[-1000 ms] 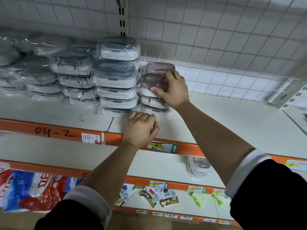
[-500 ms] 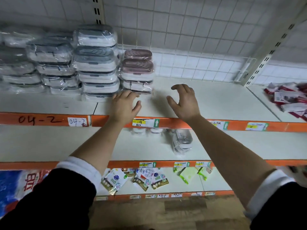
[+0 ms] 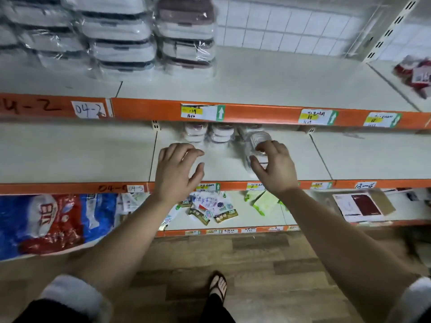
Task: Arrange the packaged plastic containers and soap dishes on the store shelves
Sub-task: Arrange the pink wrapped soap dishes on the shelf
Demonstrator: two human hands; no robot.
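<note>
Head view: both bare forearms reach toward the middle shelf (image 3: 93,155). The left hand (image 3: 177,170) hovers over the shelf board with its fingers spread wide and lightly bent, thumb out toward three o'clock, holding nothing. Just past its fingertips, at about one o'clock, two short stacks of round soap dishes (image 3: 196,134) in clear wrap sit far back under the lip of the top shelf (image 3: 279,78). The right hand (image 3: 276,169) is at three o'clock of the left one and apart from it. Its fingers are curled close together over a clear wrapped soap dish (image 3: 257,138) at the hand's eleven o'clock, fingertips on the pack's top and thumb against the near side, so it pinches the pack. That pack lies on other clear packs on the board, too blurred to count. On the top shelf, at eleven to twelve o'clock of the picture, the packaged plastic containers stand in piles: grey-lidded containers (image 3: 119,36), and touching them at their three o'clock, mauve-lidded containers (image 3: 186,31). Price labels (image 3: 201,111) are stuck along the orange shelf edge. On the bottom shelf lie small sachets (image 3: 210,212) and, at nine o'clock of them, a blue and red bag (image 3: 46,220). Red packets (image 3: 417,75) lie at two o'clock. A sandalled foot (image 3: 218,285) stands on the wooden floor (image 3: 256,264) at six o'clock.
</note>
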